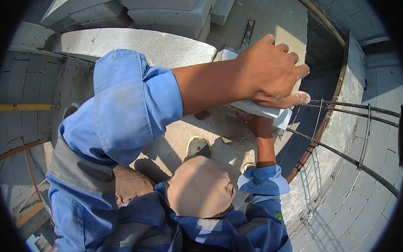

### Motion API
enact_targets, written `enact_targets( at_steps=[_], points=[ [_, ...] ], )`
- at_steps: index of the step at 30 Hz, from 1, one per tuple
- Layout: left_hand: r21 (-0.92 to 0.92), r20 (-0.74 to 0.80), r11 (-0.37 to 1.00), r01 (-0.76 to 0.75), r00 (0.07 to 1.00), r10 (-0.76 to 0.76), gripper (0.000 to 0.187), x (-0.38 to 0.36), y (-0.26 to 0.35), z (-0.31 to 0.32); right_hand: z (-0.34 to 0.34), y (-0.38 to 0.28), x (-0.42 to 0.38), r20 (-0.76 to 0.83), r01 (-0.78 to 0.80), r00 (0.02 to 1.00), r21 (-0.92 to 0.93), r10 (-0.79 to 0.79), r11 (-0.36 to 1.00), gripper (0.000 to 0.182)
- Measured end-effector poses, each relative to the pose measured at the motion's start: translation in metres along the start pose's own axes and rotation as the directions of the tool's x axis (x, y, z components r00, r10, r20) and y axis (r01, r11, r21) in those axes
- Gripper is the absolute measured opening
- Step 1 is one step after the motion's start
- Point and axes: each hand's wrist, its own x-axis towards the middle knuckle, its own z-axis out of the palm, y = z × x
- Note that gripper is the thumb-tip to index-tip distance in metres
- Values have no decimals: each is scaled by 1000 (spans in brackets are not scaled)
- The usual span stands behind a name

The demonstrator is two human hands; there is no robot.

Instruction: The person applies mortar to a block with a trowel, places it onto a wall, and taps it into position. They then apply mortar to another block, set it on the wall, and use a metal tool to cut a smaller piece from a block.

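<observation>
One white block (259, 109) sits high in the middle-right of the view, held between two people: the left hand (274, 71) lies on its top face, palm down, fingers curled over the far edge and closed on it, the fingertips dusted white. The right hand is out of sight. From below, a co-worker's hand (257, 124) presses against the underside of the same block; that person crouches directly beneath, a tan cap (199, 186) and a blue jacket (255, 230) showing, with one shoe (198, 146) planted on the concrete slab (179, 134). A thin loop of wire (242, 135) lies on the slab just beside the co-worker's forearm. Right of the block, dark steel rods (357, 107) run out sideways, tied by thin uprights, and the nearest rod ends close to the fingertips, so that side is crowded. Below the rods a curved rusty edge strip (314, 143) marks where the slab stops and drops into a deep shaft lined with grey blockwork (363, 207). Behind the hand a large pale block (138, 44) lies flat, with more grey blocks stacked (170, 9) beyond it. The rolled blue sleeve (122, 101) fills the left centre and hides much of the slab. Far left, past the slab's edge, a yellow scaffold rail (24, 107) crosses another blockwork wall.
</observation>
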Motion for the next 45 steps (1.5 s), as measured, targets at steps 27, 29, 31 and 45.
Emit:
enact_targets(
  at_steps=[27, 29, 31, 45],
  points=[
    [-82, 212, 996, 28, 977, -10, 78, 4, -1, -10, -6, -10, 5, 33, -46, 998, -93, 49, 995, 55],
    [-77, 210, 997, 28, 978, -12, 77, 4, -1, -10, -7, -9, 5, 30, -24, 999, -85, 26, 996, 55],
    [-70, 261, 997, 38, 965, -19, 77, 5, 0, -12, -9, -10, 6, 22, -3, 1000, -78, 5, 997, 55],
    [-57, 292, 997, 49, 956, -30, 76, 4, 1, -16, -23, 17, 7, 261, 18, 965, -167, 27, 986, 56]
  ],
)
